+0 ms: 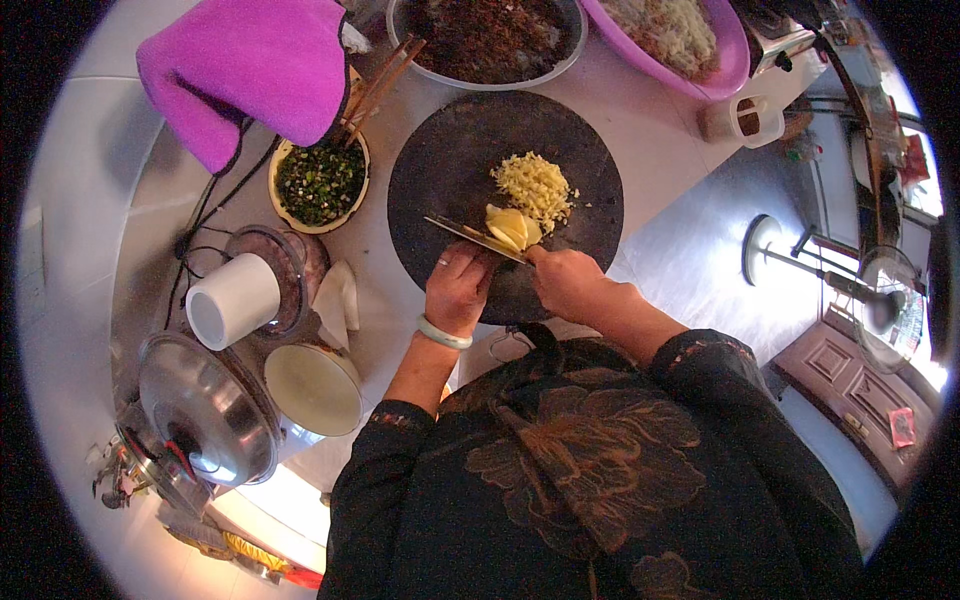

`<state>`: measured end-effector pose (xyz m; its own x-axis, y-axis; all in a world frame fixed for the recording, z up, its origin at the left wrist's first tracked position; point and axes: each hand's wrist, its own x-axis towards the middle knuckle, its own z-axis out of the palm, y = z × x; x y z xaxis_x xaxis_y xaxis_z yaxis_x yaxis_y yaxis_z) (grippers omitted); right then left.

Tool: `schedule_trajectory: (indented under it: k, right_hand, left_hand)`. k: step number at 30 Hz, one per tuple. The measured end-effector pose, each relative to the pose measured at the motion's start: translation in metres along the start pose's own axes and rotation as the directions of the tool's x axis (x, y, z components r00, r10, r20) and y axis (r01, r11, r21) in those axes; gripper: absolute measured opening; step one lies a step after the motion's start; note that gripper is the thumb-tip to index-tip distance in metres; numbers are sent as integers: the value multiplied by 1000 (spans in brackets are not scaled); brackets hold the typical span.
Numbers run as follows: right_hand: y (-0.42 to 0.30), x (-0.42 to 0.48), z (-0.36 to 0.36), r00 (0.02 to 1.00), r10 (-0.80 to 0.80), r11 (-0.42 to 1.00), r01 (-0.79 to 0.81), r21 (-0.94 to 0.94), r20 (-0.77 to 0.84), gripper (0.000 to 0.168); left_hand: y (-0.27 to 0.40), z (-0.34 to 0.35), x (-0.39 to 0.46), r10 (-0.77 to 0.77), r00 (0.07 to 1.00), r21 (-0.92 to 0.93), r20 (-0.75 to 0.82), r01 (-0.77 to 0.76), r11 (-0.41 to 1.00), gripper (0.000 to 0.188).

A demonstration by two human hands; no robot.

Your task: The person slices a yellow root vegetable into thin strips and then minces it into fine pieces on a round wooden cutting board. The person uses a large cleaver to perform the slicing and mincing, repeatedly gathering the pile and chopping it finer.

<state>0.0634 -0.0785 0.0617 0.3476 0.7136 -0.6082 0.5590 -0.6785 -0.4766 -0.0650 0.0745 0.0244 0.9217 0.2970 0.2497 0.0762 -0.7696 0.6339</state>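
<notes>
A kitchen knife (471, 235) stands edge-down on a round dark cutting board (439, 161). My right hand (574, 285) grips its handle at the near right. Close against the near side of the blade are the bent fingers of my left hand (459, 281), which wears a ring and a pale bangle; whatever lies under those fingertips is hidden. Pale yellow slices (511, 226), probably ginger, lean together just beyond the blade. Behind them sits a heap of finely chopped yellow pieces (532, 186), with a few crumbs scattered to its right.
Left of the board are a bowl of chopped greens (321, 184) with chopsticks (382, 86), a chopper with a white top (234, 300), an empty cream bowl (313, 390) and a steel lid (206, 409). A purple cloth (251, 71) hangs above; filled basins (487, 79) (716, 88) stand behind.
</notes>
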Motion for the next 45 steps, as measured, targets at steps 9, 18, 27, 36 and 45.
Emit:
schedule_trajectory:
  k: [9, 18, 27, 36, 45]
  right_hand:
    - [-10, -21, -16, 998, -55, 998, 56, -23, 42, 28]
    - [-20, -34, -26, 999, 0, 1000, 0, -11, 53, 19]
    - [-17, -5, -3, 1000, 27, 1000, -27, 9, 2, 20]
    - [1, 3, -3, 991, -118, 993, 116, -32, -62, 26]
    - [-23, -30, -26, 999, -19, 1000, 18, 16, 51, 26]
  left_hand:
    - [-7, 3, -6, 44, 999, 28, -16, -44, 999, 29]
    - [-7, 2, -5, 24, 1000, 31, 20, -24, 999, 28]
    - [-7, 0, -5, -16, 1000, -96, 27, 19, 995, 29]
    - [-5, 5, -6, 10, 1000, -32, -2, -10, 999, 28]
    - [-10, 6, -8, 10, 1000, -23, -19, -10, 1000, 28]
